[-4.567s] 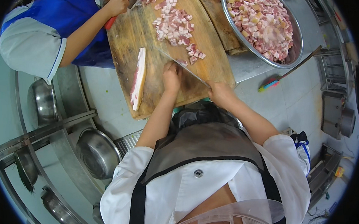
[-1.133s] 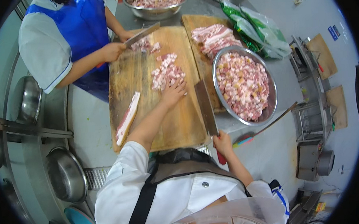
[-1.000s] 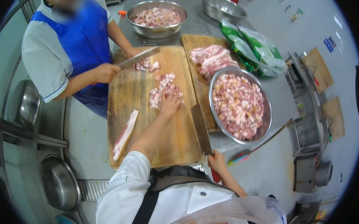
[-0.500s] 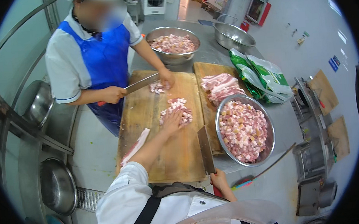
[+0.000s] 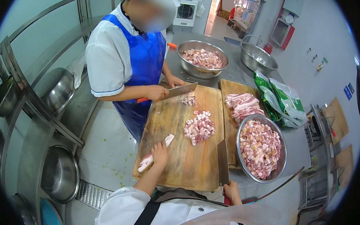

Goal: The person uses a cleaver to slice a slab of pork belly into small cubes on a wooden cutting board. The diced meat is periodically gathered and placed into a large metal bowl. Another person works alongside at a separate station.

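My left hand (image 5: 160, 155) is at the left side of the near cutting board (image 5: 183, 166), its fingers closed over a long strip of pork belly (image 5: 146, 160) that lies slantwise there. In my right hand (image 5: 232, 191) is the red handle of a cleaver (image 5: 223, 163); its broad blade stands along the board's right edge, pointing away from me. A pile of diced pork (image 5: 199, 128) lies mid-board, apart from both hands.
Across the board a co-worker in a blue apron (image 5: 145, 57) holds another cleaver (image 5: 181, 90) beside a small heap of diced meat (image 5: 189, 100). A steel bowl of diced pork (image 5: 260, 149) stands right, near sliced pork belly (image 5: 243, 105) and green-white bags (image 5: 281, 98). Another filled bowl (image 5: 203, 59) is behind.
My left hand has moved from the diced pork pile leftward and nearer, onto the pork strip. The cleaver stays in my right hand. The whole view has shifted.
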